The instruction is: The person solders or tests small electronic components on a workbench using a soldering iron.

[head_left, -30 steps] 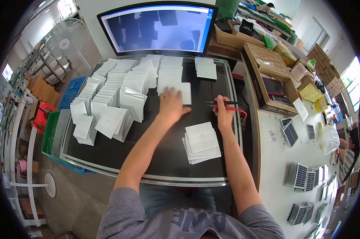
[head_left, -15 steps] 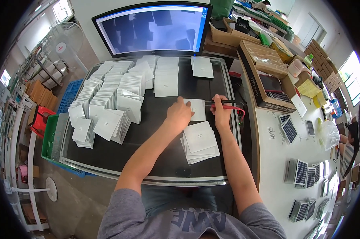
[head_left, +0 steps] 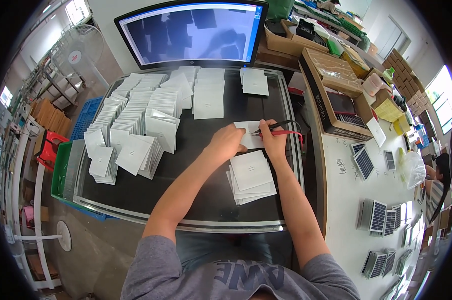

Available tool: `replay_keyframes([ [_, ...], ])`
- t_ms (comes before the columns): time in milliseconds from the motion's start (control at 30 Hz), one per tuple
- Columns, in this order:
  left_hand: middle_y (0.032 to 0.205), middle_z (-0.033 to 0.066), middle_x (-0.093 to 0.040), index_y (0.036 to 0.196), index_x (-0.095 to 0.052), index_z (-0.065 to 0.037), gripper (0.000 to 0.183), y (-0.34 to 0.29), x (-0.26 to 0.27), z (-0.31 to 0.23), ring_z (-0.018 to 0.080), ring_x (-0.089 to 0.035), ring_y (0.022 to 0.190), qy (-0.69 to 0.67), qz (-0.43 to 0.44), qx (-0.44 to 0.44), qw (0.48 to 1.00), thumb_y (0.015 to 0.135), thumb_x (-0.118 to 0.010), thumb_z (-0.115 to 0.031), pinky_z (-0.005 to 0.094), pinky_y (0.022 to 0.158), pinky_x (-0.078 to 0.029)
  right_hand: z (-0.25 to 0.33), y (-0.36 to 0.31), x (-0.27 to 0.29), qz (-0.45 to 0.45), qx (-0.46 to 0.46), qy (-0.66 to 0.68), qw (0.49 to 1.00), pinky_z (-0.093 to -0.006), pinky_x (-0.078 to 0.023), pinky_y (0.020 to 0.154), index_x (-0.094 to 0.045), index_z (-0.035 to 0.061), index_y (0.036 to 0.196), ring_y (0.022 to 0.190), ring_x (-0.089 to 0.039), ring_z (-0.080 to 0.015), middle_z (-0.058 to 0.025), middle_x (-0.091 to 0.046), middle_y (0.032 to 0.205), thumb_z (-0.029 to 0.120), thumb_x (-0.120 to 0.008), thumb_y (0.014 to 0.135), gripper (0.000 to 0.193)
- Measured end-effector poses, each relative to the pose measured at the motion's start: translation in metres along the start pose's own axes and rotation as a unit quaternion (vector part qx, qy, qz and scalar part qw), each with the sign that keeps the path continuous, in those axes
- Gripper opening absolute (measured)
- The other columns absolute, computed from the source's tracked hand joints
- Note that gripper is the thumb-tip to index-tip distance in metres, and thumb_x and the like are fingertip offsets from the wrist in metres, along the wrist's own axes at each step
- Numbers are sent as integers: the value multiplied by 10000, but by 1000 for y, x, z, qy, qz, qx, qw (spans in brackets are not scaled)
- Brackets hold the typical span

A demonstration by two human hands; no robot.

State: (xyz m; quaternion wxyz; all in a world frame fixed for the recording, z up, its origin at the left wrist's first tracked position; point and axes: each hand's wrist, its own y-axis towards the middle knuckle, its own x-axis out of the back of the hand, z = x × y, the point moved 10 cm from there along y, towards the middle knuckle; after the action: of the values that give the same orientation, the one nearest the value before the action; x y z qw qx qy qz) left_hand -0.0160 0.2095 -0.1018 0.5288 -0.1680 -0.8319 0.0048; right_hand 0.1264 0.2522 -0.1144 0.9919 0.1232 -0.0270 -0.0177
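A white square panel (head_left: 254,142) lies flat on the black tabletop. My left hand (head_left: 226,142) is closed at its left edge, with the thumb by the near corner. In my right hand (head_left: 273,140) is a pair of test probes, one red (head_left: 289,132) and one black (head_left: 285,123), pinched together. Their tips point at small marks near the panel's middle, but whether they touch is too small to tell. Nearer to me sits a loose pile of similar white panels (head_left: 251,172).
Rows of stacked white panels (head_left: 163,102) fill the table's left, with a small stack (head_left: 254,82) at the far right. A monitor (head_left: 193,35) stands behind. On the right bench are a cardboard box (head_left: 331,95) and small solar panels (head_left: 371,216). Another person (head_left: 436,185) is beyond.
My right hand has moved left, carrying the probe tips from the panel's right edge onto its middle. My left hand has shifted slightly at the panel's left edge. A hand-like shadow now shows on the monitor.
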Motion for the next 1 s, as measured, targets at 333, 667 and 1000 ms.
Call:
replay_keyframes([
  [333, 1297, 177, -481, 1230, -602, -51, 610, -3, 20, -7, 326, -421, 1265, 9, -142, -165, 976, 687, -816, -227, 414, 1057, -371, 0, -1, -5, 10, 11, -47, 999, -224, -359, 511, -613, 24, 760, 557, -464, -36, 30, -545, 596, 213, -637, 924, 251],
  [667, 1178, 213, -544, 1248, -581, -81, 707, -22, 39, -10, 377, -514, 1138, 24, -62, -74, 995, 694, -772, -476, 407, 968, -441, -16, 6, 26, -63, -74, 177, 979, -209, -352, 480, -584, 46, 820, 548, -496, -71, 8, -517, 641, 276, -610, 942, 262],
  [1000, 1409, 224, -396, 1386, -417, -12, 834, -27, 47, 22, 385, -343, 1343, 111, -147, -50, 982, 786, -705, -515, 496, 1065, -342, -11, 2, 15, -46, -80, 142, 986, -220, -350, 475, -570, 41, 841, 539, -488, -87, -10, -516, 666, 303, -602, 949, 285],
])
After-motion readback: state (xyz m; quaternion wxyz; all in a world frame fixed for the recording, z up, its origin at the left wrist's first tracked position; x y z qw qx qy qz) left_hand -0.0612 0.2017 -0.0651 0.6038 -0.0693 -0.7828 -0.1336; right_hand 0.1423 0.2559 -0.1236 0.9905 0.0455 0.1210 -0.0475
